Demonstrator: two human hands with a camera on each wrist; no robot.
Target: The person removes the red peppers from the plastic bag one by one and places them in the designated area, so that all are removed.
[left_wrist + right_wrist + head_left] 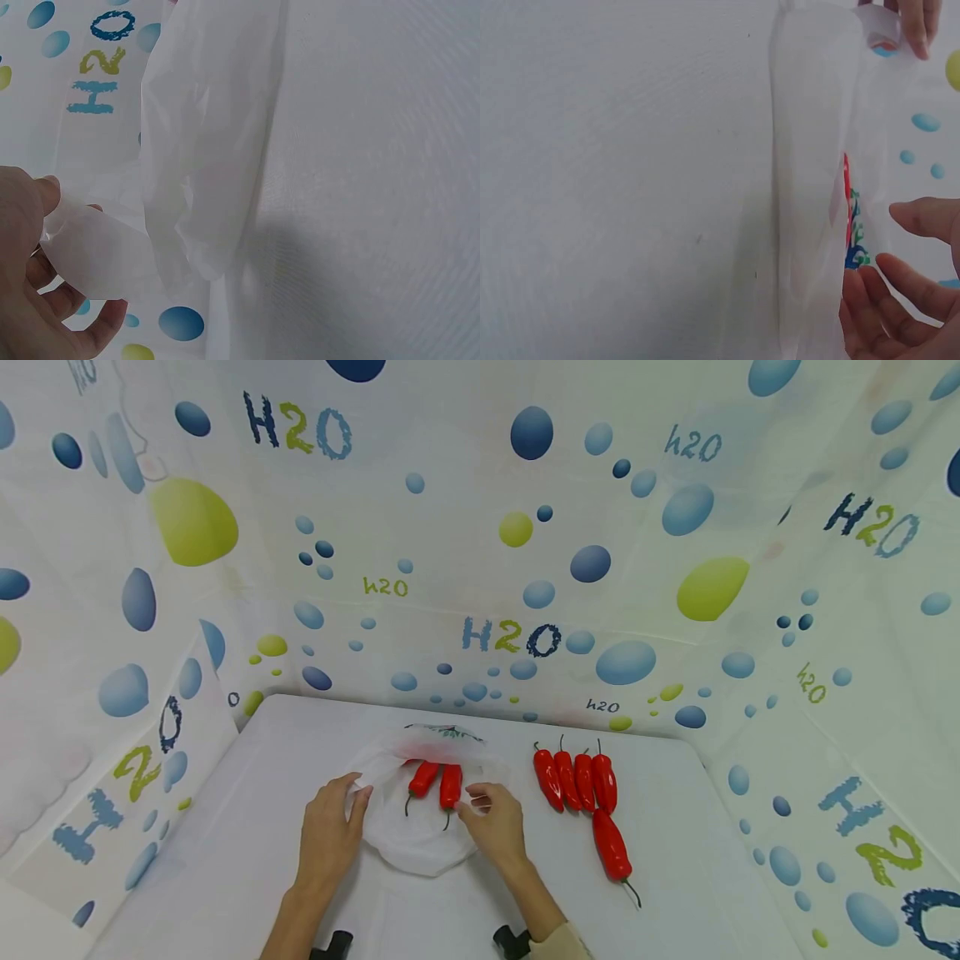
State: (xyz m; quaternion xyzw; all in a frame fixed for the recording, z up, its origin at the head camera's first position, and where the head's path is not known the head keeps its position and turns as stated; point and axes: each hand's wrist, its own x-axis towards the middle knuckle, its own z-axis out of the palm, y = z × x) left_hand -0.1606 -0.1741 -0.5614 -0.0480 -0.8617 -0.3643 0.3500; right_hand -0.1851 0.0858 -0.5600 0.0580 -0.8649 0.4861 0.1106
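A white plastic bag (420, 852) lies on the table with its mouth spread. Two red chili peppers, one on the left (424, 780) and one on the right (450, 787), show inside it, stems toward me. My left hand (330, 827) pinches the bag's left edge; in the left wrist view its thumb (49, 193) lies over the thin film. At the bag's right side is my right hand (497, 827), with thumb and index finger apart and nothing gripped. Its lower fingers (866, 304) touch the bag's edge in the right wrist view.
Right of the bag, several red chili peppers (583, 781) lie side by side on the white table (697, 860). Another pepper (611, 847) lies nearer me, its stem pointing toward the front. A sheet printed with H2O and dots (420, 527) surrounds the table's back and sides.
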